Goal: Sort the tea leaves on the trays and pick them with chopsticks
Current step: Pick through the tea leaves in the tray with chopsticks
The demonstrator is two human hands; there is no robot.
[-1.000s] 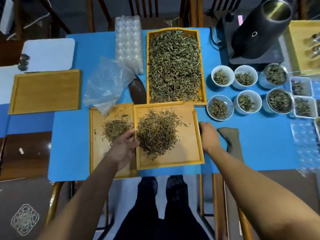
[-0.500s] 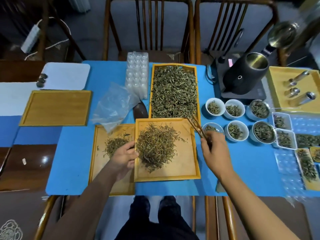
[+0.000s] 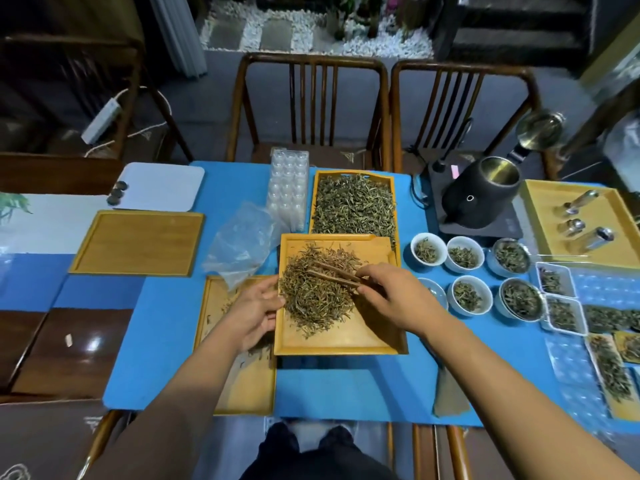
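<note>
Six tea cups [image 3: 428, 253] at three o'clock, two chairs [image 3: 308, 105] at twelve, three metal canisters [image 3: 576, 202] at two o'clock.

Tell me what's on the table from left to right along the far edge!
White board → clear plastic bubble tray → tray full of tea leaves → black kettle → yellow tray with metal jars.

I see both bare forearms reaching in from the near edge, angled toward each other. My left hand [image 3: 254, 308] lies palm-down with the fingers loosely curled, thumb tip pointing right. My right hand [image 3: 391, 296] is turned knuckles-up, wrist bent to the left, its grip pinched closed around a pair of chopsticks [image 3: 334, 273] that point left and slightly far.
</note>
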